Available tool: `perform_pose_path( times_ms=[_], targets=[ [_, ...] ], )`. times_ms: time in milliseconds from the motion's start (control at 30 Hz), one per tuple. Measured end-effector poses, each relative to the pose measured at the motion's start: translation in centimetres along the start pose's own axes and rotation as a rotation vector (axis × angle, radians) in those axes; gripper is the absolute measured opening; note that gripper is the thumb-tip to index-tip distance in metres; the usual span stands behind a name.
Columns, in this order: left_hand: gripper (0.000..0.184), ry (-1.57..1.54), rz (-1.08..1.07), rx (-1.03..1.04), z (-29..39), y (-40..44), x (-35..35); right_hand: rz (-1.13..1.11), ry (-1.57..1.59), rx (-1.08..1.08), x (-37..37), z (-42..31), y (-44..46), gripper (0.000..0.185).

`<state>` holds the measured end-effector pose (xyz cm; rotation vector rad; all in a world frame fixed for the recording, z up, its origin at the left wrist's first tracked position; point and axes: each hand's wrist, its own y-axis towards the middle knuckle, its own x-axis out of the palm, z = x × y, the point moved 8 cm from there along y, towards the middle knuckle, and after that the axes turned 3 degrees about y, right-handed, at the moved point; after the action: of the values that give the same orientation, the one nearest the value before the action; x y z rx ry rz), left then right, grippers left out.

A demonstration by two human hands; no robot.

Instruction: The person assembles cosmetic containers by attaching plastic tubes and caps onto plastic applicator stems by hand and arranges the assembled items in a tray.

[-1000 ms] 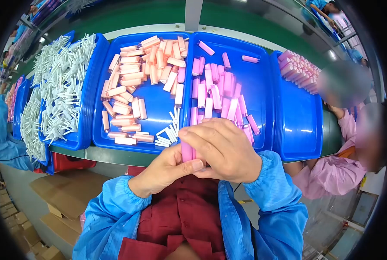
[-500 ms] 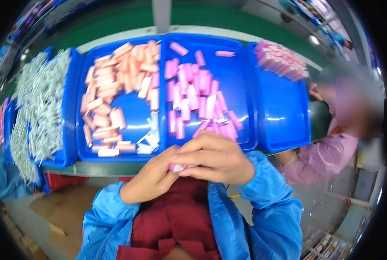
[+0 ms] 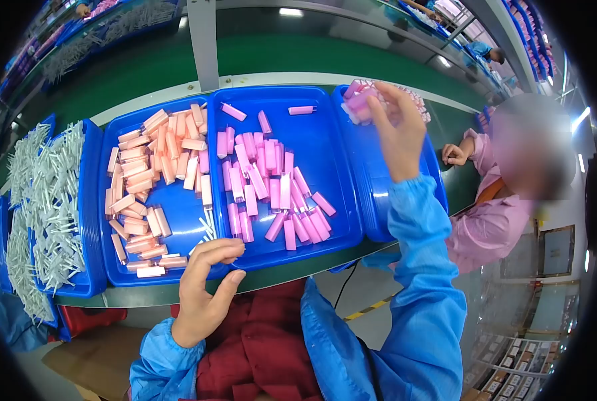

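Pink piece (image 3: pixel 359 105) at right fingers (image 3: pixel 379 115)

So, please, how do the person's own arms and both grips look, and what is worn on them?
The left sleeve and the right sleeve are bright blue, loose and wrinkled. At the wrists, the left cuff and the right cuff are gathered. The left grip and the right grip are bare human hands; no glove shows.

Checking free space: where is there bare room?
The pink pieces' tray, between them and its right wall; the rightmost tray, in front of its stack, left of the right sleeve. White sticks crowd their tray, peach pieces the next tray's left side.
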<state>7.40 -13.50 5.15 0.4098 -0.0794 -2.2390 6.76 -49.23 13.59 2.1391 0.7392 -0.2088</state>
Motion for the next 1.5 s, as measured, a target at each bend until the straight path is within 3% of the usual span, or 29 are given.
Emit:
perform_pose_path(
  times_ms=[100, 133, 233, 567, 767, 933, 1233, 1433, 1500],
  targets=[
    [0.031, 0.062, -0.013, 0.036, 0.9, 0.2, 0.1, -0.017, -0.388, -0.291, 2.0, 1.2, 1.2, 0.022],
    [0.03, 0.068, -0.004, 0.034, 0.9, 0.1, -0.1, -0.014, -0.56, -0.3, 2.3, 1.4, 1.1, 0.021],
    [0.028, 0.066, 0.036, 0.009, 0.5, -0.3, -0.6, 0.034, -0.681, -0.38, 2.2, 1.7, 0.8, 0.018],
    [0.026, 0.047, 0.016, -0.032, 0.2, 0.1, 0.1, 0.14, -0.317, -0.143, 1.3, 2.8, 4.2, 0.019],
    [0.026, 0.054, 0.012, -0.043, 0.2, 0.2, 0.1, 0.071, -0.524, -0.059, 3.3, 4.6, 4.8, 0.017],
    [0.025, 0.048, 0.022, -0.069, -0.2, 0.0, -0.1, 0.07, -0.728, -0.163, 4.1, 4.1, 4.5, 0.016],
    [0.024, 0.049, 0.031, -0.053, -0.4, -0.1, -0.3, -0.091, -0.793, -0.068, 5.5, 5.0, 3.9, 0.016],
    [0.024, 0.048, 0.036, -0.07, -0.2, 0.0, -0.3, -0.146, -0.736, -0.022, 5.0, 5.4, 4.4, 0.032],
    [0.024, 0.05, 0.036, -0.068, -0.3, 0.1, -0.3, -0.165, -0.705, -0.205, 5.7, 5.0, 4.2, 0.041]
  ],
)
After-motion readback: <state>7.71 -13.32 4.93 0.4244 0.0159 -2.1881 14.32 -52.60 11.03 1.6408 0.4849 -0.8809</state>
